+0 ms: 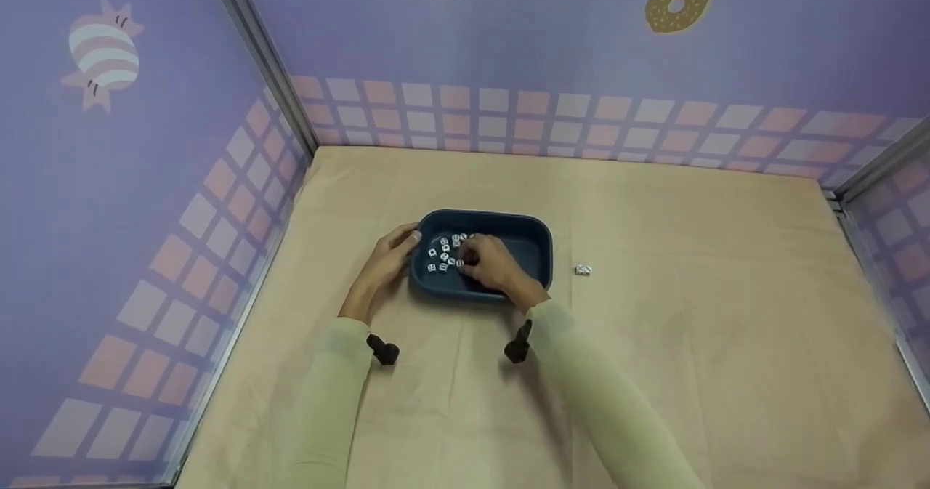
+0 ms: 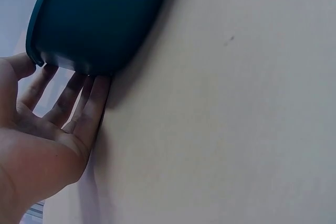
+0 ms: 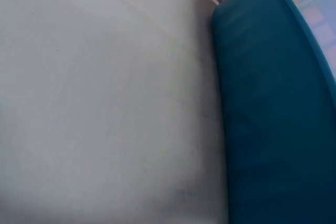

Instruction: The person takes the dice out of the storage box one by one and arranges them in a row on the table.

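A dark blue rectangular tray (image 1: 534, 256) holds several white dice (image 1: 445, 245) with dark markings, mostly in its left half. My left hand (image 1: 389, 260) holds the tray's left end. In the left wrist view its thumb is at the rim and its fingers (image 2: 94, 103) press against the outer wall. My right hand (image 1: 490, 262) reaches over the front rim into the tray, fingers curled down among the dice. A die (image 1: 460, 262) shows between its thumb and fingertips. In the right wrist view the tray's outer wall (image 3: 273, 103) hides that hand.
To the right of the tray, two dice (image 1: 583, 270) lie side by side on the beige cloth (image 1: 690, 344). Purple walls (image 1: 545, 46) with checks and sweets printed on them stand at the back and both sides. A dark wrist mount (image 1: 518, 344) sticks out from each sleeve.
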### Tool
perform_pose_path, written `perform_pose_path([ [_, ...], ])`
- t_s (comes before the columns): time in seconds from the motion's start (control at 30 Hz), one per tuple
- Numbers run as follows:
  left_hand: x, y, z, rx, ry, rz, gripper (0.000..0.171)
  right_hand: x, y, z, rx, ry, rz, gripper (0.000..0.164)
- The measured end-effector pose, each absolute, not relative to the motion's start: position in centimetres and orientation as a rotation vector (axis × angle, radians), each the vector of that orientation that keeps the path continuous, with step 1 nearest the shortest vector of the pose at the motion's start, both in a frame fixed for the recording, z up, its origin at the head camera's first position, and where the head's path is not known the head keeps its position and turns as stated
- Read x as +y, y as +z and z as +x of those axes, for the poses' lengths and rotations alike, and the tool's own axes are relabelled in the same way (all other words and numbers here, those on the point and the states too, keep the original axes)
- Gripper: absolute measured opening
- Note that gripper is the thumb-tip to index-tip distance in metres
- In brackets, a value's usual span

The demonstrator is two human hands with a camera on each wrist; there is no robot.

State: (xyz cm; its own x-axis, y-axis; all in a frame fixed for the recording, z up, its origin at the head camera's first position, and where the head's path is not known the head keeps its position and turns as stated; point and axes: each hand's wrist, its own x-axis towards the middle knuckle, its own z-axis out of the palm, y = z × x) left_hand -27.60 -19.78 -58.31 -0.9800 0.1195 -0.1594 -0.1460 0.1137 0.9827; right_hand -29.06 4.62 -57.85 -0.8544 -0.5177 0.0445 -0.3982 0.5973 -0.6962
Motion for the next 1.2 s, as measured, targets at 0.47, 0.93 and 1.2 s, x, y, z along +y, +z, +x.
perform_pose_path([
  [0.47,-20.0,-58.2,-27.4,2.22,1.934,-0.037,0.048,4.7,-57.6,-29.0,2.68,-1.149,-0.771,0.011],
  [0.93,-19.9,-58.1,-27.6,2.204,1.948,-0.038,0.048,10.7,-52.9,-27.8,2.66,-1.215,-0.908,0.011],
  [1.2,-19.7,-58.1,-27.7,2.205,1.932,-0.043,0.049,17.9,-52.1,-27.1,2.772,-1.282,-0.89,0.01],
])
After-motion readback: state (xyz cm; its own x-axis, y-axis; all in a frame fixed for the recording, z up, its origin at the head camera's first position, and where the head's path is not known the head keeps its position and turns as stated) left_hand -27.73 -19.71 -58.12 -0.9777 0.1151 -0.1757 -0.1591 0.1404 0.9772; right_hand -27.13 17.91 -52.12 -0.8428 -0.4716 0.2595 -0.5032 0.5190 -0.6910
